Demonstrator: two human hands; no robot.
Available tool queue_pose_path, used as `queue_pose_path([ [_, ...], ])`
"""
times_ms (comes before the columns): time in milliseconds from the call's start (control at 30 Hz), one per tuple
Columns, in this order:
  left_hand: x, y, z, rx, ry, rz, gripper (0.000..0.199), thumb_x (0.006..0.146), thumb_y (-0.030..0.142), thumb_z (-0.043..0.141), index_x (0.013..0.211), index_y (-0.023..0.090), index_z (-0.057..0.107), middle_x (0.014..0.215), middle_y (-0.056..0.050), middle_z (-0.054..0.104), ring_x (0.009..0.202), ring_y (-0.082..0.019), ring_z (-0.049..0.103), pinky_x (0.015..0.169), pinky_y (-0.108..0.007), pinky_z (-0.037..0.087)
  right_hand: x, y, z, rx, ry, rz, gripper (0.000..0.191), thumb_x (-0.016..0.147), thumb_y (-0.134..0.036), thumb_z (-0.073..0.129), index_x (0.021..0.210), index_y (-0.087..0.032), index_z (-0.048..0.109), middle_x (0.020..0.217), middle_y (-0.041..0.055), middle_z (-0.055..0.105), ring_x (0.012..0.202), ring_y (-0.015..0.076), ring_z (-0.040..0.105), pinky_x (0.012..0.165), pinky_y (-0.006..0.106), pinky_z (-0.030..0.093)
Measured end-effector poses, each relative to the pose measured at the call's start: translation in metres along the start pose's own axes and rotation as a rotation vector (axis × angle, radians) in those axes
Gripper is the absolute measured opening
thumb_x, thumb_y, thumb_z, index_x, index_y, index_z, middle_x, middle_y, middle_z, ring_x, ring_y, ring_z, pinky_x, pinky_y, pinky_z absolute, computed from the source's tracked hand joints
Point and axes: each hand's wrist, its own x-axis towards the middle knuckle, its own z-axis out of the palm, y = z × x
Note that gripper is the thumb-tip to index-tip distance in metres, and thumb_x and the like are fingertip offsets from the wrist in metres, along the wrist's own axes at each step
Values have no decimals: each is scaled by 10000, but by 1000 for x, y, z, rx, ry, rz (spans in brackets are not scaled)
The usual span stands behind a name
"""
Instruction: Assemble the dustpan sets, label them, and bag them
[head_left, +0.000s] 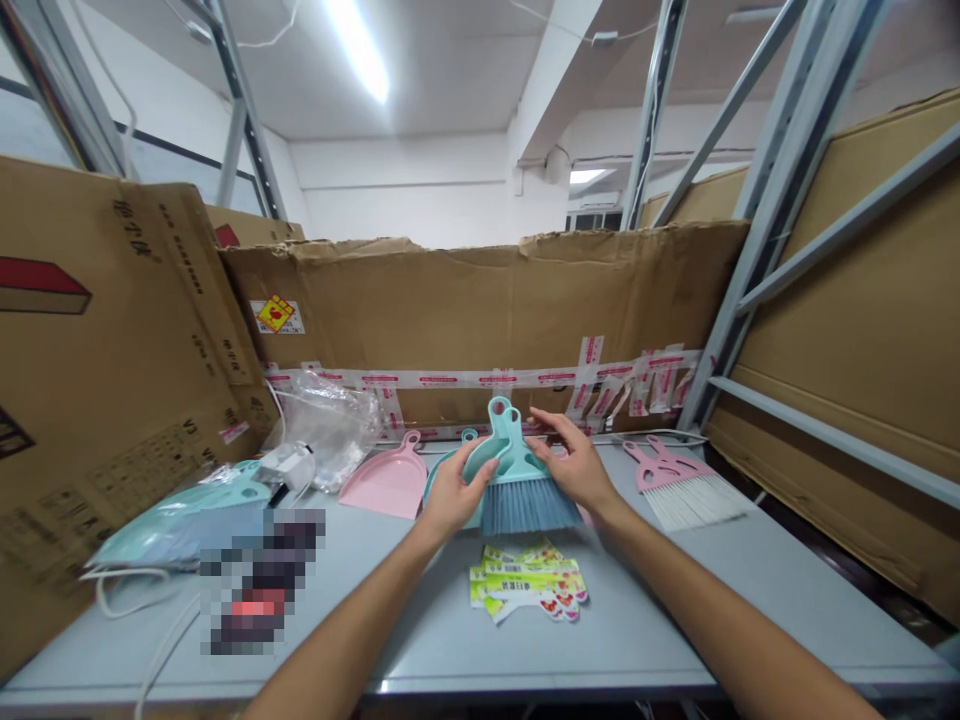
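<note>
Near the middle of the table, my left hand (pixel 454 492) grips a teal dustpan (pixel 480 455), thumb in front and fingers behind. A teal brush (pixel 525 500) with grey-blue bristles stands upright against the dustpan, handle up. At the brush's right side is my right hand (pixel 574 465), its fingers apart and the fingertips close to the brush head; whether they touch it is unclear. Several green and white printed labels (pixel 529 582) lie in a pile just in front of the bristles. Behind my left hand, another teal dustpan (pixel 435 472) is partly hidden.
A pink dustpan (pixel 386 482) lies left of centre, pink brushes (pixel 671 472) at the right. Bagged teal pieces (pixel 187 515), clear plastic bags (pixel 330 425), a white charger (pixel 289 463) with cables and a pixelated object (pixel 262 585) are on the left. A cardboard wall (pixel 450 310) borders the back.
</note>
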Motion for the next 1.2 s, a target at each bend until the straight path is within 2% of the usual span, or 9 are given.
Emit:
queue_pose_path([
  [67, 2, -1, -3, -38, 51, -15, 490, 1046, 572, 662, 1407, 244, 708, 1420, -95, 772, 1318, -303, 716, 1163, -448, 537, 0, 3, -1, 68, -145, 111, 512, 947, -510, 814, 1404, -288, 750, 1324, 89, 795, 1174, 286, 752, 1044, 451, 598],
  [133, 3, -2, -6, -61, 61, -19, 487, 1056, 573, 644, 1404, 238, 707, 1429, -98, 766, 1338, -306, 703, 1172, -449, 525, -2, 6, 1, 155, -244, 219, 483, 913, -551, 838, 1292, -255, 797, 1267, 95, 825, 1125, 295, 771, 1008, 452, 614],
  [200, 4, -4, -7, -71, 44, -13, 480, 1064, 570, 631, 1403, 240, 713, 1450, -94, 757, 1367, -311, 686, 1189, -450, 508, -4, 8, 5, 240, -246, 296, 468, 883, -571, 858, 1199, -229, 813, 1212, 100, 841, 1074, 295, 781, 963, 435, 622],
  [300, 1, -3, -6, -66, 3, 3, 482, 1088, 559, 586, 1445, 258, 707, 1508, -81, 727, 1439, -307, 639, 1246, -453, 458, -9, 11, 12, 278, -164, 342, 462, 843, -576, 888, 1127, -220, 811, 1149, 93, 846, 1021, 285, 776, 894, 394, 614],
  [400, -2, 0, -4, -60, -23, 20, 516, 1113, 534, 537, 1550, 281, 642, 1580, -66, 679, 1489, -290, 599, 1286, -444, 413, -13, 14, 18, 234, -120, 333, 455, 857, -596, 865, 1097, -212, 813, 1110, 88, 845, 1015, 292, 766, 878, 385, 600],
  [500, -3, 1, -3, -38, -22, 20, 514, 1114, 531, 532, 1551, 284, 645, 1567, -61, 690, 1468, -293, 617, 1271, -437, 428, -14, 15, 21, 182, -89, 312, 438, 891, -602, 829, 1088, -210, 815, 1110, 88, 843, 1029, 297, 761, 910, 393, 587],
  [800, -2, 6, -4, -15, 12, -14, 434, 1049, 567, 652, 1302, 233, 763, 1296, -73, 815, 1166, -284, 743, 1037, -368, 553, -24, -7, 33, 146, -33, 228, 368, 927, -571, 791, 1026, -218, 767, 1022, 70, 817, 960, 270, 735, 866, 365, 577],
  [967, -1, 16, -7, -10, 54, -29, 425, 1011, 591, 693, 1189, 220, 797, 1136, -55, 833, 1042, -273, 737, 928, -337, 553, -28, -17, 38, 184, -32, 247, 363, 911, -565, 811, 1026, -224, 768, 997, 64, 815, 931, 269, 738, 851, 370, 581],
  [1200, 3, 19, -12, 14, 60, -38, 404, 935, 612, 754, 982, 212, 790, 953, -46, 807, 900, -251, 711, 817, -322, 538, -28, -17, 38, 184, -64, 241, 309, 916, -504, 803, 1064, -233, 781, 1065, 69, 832, 994, 278, 749, 902, 388, 584],
])
